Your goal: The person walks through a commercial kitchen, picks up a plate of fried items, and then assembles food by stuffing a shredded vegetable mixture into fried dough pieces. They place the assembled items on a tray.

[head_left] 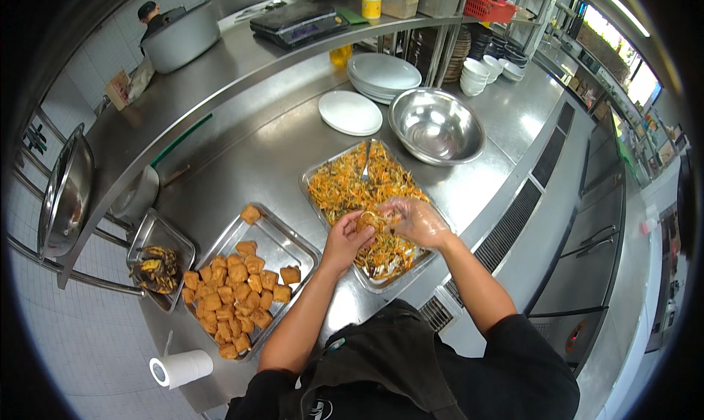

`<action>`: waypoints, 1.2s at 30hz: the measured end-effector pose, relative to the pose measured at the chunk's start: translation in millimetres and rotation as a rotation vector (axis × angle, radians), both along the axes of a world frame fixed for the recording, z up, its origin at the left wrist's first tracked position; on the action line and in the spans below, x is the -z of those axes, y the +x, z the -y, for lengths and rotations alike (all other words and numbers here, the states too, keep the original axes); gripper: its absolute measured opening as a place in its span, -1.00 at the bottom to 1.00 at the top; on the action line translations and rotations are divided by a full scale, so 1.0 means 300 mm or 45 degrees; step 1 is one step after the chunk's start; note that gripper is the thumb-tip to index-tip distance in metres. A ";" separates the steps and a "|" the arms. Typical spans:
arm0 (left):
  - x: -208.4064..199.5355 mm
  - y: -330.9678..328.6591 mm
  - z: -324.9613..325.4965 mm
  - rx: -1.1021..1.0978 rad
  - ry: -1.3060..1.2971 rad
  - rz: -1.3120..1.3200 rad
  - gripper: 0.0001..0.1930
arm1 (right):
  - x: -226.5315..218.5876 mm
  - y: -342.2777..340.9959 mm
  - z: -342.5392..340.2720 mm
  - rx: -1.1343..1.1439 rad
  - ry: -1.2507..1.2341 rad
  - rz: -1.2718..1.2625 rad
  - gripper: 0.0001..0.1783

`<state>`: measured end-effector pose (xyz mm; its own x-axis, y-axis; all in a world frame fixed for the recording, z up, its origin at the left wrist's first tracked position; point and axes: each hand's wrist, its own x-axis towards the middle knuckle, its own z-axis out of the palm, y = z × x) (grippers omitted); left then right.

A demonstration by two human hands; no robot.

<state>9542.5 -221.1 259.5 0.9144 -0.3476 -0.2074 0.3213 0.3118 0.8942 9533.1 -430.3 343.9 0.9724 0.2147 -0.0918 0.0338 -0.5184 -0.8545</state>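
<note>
My left hand (347, 242) is closed around a golden-brown fried tofu puff (371, 220), held over a metal tray (306, 185) of shredded vegetables (345, 184). My right hand (422, 222), in a clear plastic glove, meets it from the right with fingers bent together at the puff; what lies between its fingertips is too small to make out. A fork or spoon (366, 163) stands in the shreds toward the far end. To the left, a second metal tray (297, 238) carries a heap of fried tofu puffs (236, 291).
Beyond the vegetables are a steel bowl (438, 126), a white plate (350, 112) and stacked plates (385, 74). A small tray of dark and yellow pieces (192, 253) and a paper roll (183, 369) sit at left. A raised shelf (220, 75) crosses behind; a person (150, 20) stands beyond.
</note>
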 end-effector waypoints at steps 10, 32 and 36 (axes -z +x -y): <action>-0.055 0.003 0.001 0.070 0.115 0.087 -0.57 | 0.028 -0.001 -0.039 -0.014 -0.267 0.562 -0.80; -0.035 0.025 -0.004 0.079 -0.094 -0.172 -0.63 | 0.005 0.007 -0.010 0.057 0.047 0.328 -0.83; -0.029 0.025 -0.001 0.130 -0.103 -0.153 -0.59 | 0.043 0.011 -0.025 0.031 -0.318 0.616 -0.86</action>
